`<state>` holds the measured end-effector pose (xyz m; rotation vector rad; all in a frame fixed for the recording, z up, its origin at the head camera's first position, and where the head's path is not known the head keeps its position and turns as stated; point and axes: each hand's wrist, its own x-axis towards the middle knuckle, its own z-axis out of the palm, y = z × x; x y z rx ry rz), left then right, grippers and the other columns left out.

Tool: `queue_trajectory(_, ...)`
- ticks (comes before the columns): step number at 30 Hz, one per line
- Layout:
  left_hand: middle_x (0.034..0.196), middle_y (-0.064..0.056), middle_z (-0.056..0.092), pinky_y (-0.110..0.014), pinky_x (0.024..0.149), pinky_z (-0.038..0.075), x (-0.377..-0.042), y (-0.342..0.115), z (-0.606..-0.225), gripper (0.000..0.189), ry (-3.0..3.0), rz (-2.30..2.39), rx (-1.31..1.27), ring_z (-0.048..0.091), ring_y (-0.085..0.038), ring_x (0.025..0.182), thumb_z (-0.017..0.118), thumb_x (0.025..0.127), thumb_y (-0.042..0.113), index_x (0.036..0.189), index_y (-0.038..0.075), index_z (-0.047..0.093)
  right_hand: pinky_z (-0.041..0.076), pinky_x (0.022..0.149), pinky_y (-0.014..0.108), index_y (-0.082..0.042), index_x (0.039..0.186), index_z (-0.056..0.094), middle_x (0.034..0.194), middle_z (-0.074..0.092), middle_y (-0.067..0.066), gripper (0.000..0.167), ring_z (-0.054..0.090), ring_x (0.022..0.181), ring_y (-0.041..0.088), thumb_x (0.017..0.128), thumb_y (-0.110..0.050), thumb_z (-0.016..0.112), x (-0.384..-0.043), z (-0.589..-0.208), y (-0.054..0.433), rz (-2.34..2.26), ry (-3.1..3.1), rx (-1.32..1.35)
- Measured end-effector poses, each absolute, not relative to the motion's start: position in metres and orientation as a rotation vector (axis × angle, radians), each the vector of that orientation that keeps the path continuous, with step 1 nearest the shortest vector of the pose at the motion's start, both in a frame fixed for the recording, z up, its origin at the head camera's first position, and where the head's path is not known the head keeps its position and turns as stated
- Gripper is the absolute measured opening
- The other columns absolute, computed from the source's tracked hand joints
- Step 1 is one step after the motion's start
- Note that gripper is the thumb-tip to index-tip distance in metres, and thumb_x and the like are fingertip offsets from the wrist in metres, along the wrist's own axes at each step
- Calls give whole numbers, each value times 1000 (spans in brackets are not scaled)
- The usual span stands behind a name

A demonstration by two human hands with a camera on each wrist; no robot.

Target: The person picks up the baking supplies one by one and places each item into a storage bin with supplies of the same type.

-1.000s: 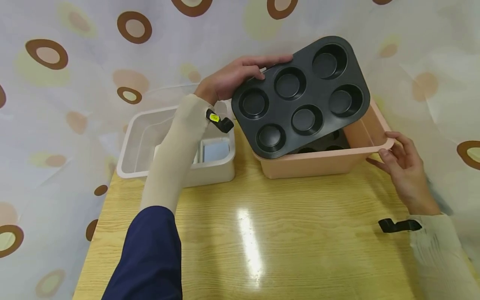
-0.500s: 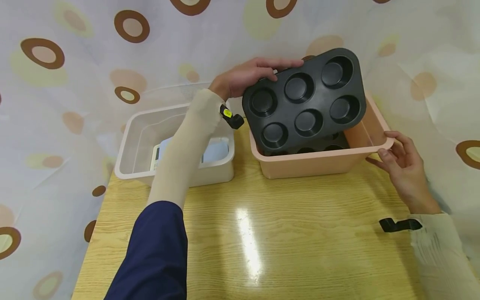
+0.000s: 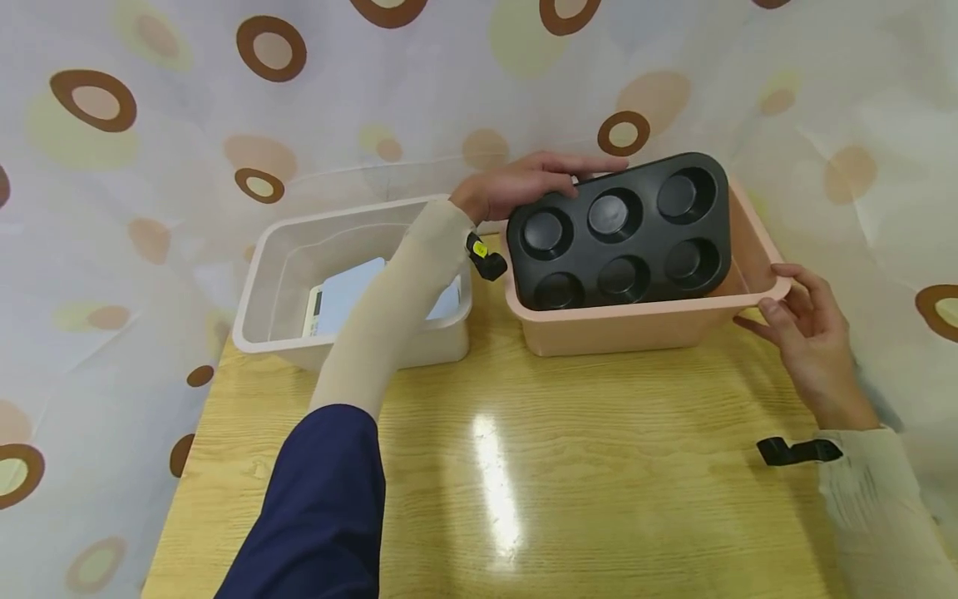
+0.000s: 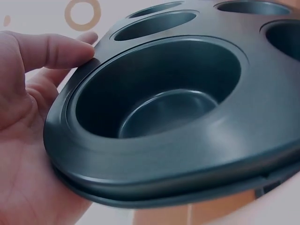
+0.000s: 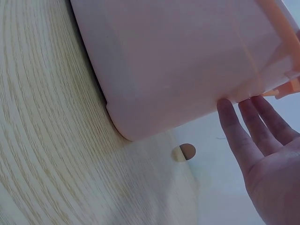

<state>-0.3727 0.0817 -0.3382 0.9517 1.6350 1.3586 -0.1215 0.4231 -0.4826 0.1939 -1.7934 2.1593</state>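
A black muffin tin (image 3: pixel 649 237) with six round cups sits tilted in the pink bin (image 3: pixel 614 334), its front edge down behind the bin's near rim and its back edge raised. My left hand (image 3: pixel 516 187) grips the tin at its back left corner. In the left wrist view the thumb (image 4: pixel 70 52) lies over the tin's edge and the palm is beneath it. At the bin's front right corner my right hand (image 3: pixel 816 358) pinches the rim. The right wrist view has its fingertips (image 5: pixel 226 105) against the bin's outer wall.
Left of the pink bin stands a white bin (image 3: pixel 441 345), holding a flat light blue and white thing (image 3: pixel 344 293) partly hidden by my left forearm. Both bins stand on a wooden table (image 3: pixel 599 466). Behind them hangs a patterned cloth (image 3: pixel 389 91).
My left hand has moved right and down with the muffin tin, lowering it into the pink bin. A second dark tin seen inside earlier is now covered. The right hand stays on the rim.
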Motion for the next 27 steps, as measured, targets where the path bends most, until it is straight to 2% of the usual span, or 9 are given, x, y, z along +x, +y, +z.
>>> queue_trajectory(2,164,0,56,-27,95,58,-371,86,-342,62,1616,1357,937,61,-20,133,44,109,-3,167,18,47,64,94,24,0,159,46,143,62,10,54,66,128,18,107,13,51,-122,-482,424,2158,-1785,192)
queue_trajectory(6,158,0,60,-24,104,52,-367,93,-351,62,1653,1328,983,58,-15,133,46,109,-1,167,20,48,64,93,23,0,159,47,143,62,10,54,65,128,18,107,13,51,-122,-480,425,2154,-1787,167)
queue_trajectory(8,154,-2,61,-23,106,49,-365,97,-355,61,1708,1288,1054,56,-14,127,48,108,0,166,19,49,64,93,23,0,159,47,145,61,10,54,65,129,19,107,13,51,-121,-480,425,2156,-1789,156)
queue_trajectory(10,150,-6,61,-24,106,48,-362,99,-359,61,1773,1225,1119,54,-17,125,50,108,2,166,19,49,64,93,23,0,159,47,147,60,10,53,64,131,19,107,13,51,-120,-480,425,2164,-1785,157)
queue_trajectory(13,161,-6,56,-23,114,47,-359,102,-362,62,1867,1109,1214,55,-17,137,55,107,6,168,17,46,64,94,24,0,159,47,152,58,11,54,61,135,20,107,13,50,-119,-479,425,2169,-1779,175)
queue_trajectory(16,166,-3,54,-26,124,43,-359,101,-360,61,1951,1018,1258,50,-19,152,62,106,13,165,17,50,64,94,24,0,160,46,153,57,11,54,59,137,22,108,12,51,-120,-478,426,2169,-1779,179)
queue_trajectory(18,168,-3,54,-29,128,41,-360,100,-359,57,1968,1001,1265,48,-22,157,65,105,15,162,15,55,64,94,24,0,160,45,154,56,11,54,57,139,22,108,11,51,-121,-477,426,2167,-1787,171)
queue_trajectory(21,164,-5,58,-30,126,45,-361,96,-359,51,1958,988,1285,51,-24,154,65,107,18,158,12,59,64,94,23,-1,161,44,156,55,11,55,55,141,22,108,10,52,-121,-476,426,2164,-1810,154)
queue_trajectory(27,161,-11,58,-26,118,52,-359,90,-361,50,1944,1008,1247,57,-22,147,65,107,12,156,6,59,64,94,23,-2,161,44,155,56,10,55,56,141,22,108,10,52,-123,-475,427,2170,-1812,152)
